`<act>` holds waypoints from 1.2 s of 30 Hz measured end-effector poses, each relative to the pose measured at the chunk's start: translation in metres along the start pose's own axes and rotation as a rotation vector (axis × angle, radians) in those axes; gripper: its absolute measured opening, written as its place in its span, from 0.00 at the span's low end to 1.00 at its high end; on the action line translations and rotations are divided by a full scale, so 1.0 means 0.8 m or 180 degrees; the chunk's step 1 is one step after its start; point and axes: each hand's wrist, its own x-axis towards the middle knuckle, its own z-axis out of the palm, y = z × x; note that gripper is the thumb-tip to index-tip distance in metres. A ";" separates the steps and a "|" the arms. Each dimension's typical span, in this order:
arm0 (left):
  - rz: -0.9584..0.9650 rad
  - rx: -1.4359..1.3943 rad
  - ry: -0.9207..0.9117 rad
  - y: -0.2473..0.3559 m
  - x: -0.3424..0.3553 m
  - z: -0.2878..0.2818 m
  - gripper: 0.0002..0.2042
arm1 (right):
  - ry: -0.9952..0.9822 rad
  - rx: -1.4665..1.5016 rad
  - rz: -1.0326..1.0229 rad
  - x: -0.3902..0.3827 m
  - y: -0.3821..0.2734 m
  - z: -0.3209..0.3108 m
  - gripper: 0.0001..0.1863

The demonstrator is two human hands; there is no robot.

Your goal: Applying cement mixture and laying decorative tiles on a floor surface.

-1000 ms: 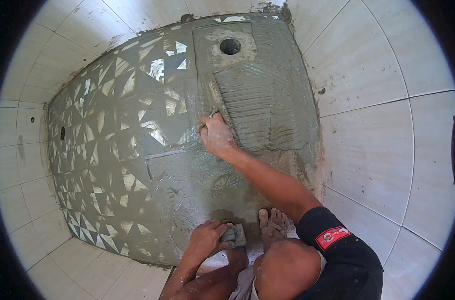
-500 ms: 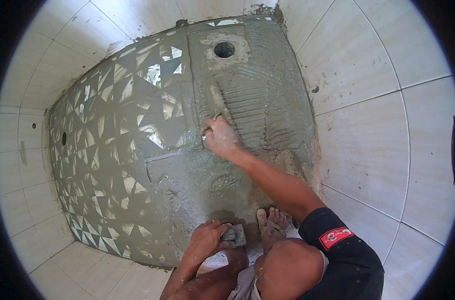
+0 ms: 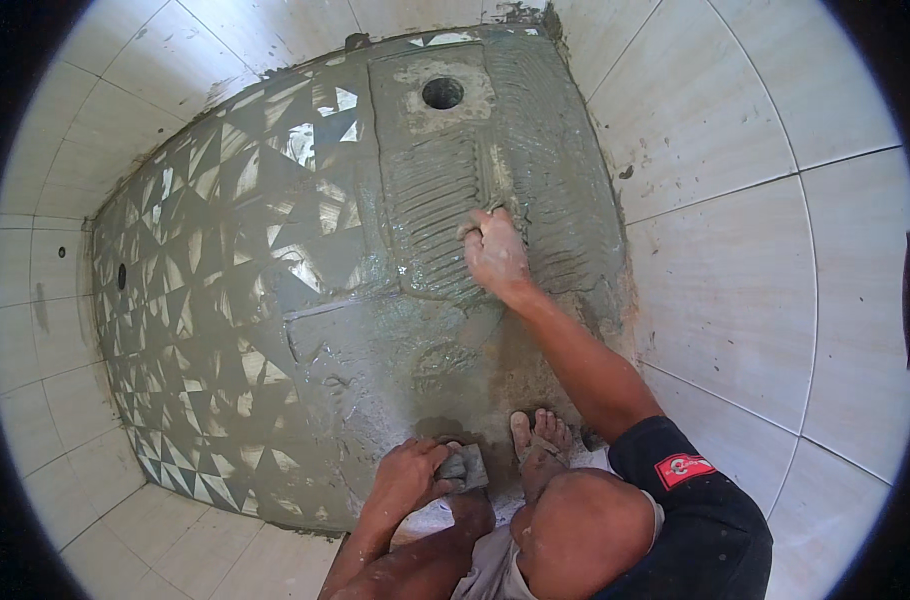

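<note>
My right hand (image 3: 499, 250) is closed round a mortar-coated notched trowel (image 3: 497, 172), its blade set on the wet grey mortar (image 3: 430, 185). Combed ridges run across the mortar on both sides of the blade. Above the trowel, a round drain hole (image 3: 442, 93) opens in the floor. Low in the view, my left hand (image 3: 413, 472) rests by my foot, its fingers closed on a small grey rectangular block (image 3: 463, 466). What the block is made of I cannot tell.
Patterned tiles (image 3: 225, 250) smeared with grey cover the floor's left side, with a small dark oval hole (image 3: 122, 276) among them. Pale wall tiles (image 3: 715, 280) surround the floor. My bare foot (image 3: 541, 432) stands on the rough, wet near floor (image 3: 405, 390).
My right hand and trowel have moved to the right across the mortar. Combed ridges now show where the hand and blade were. My left hand stays on the grey block.
</note>
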 end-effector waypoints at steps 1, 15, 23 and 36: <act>0.0011 0.0114 -0.0072 0.000 0.001 -0.001 0.29 | -0.0003 0.0015 -0.0003 -0.001 -0.003 0.006 0.14; -0.0197 0.0041 0.0033 -0.002 -0.015 0.003 0.26 | -0.0807 -0.2664 -0.1998 0.009 -0.040 0.198 0.09; -0.0246 0.0068 -0.0021 -0.012 -0.015 0.002 0.28 | -0.0793 -0.1447 -0.1070 -0.013 0.007 0.096 0.10; 0.0210 0.0097 0.0002 0.001 0.017 0.001 0.23 | -0.0090 -0.0629 0.0081 -0.020 0.116 -0.152 0.16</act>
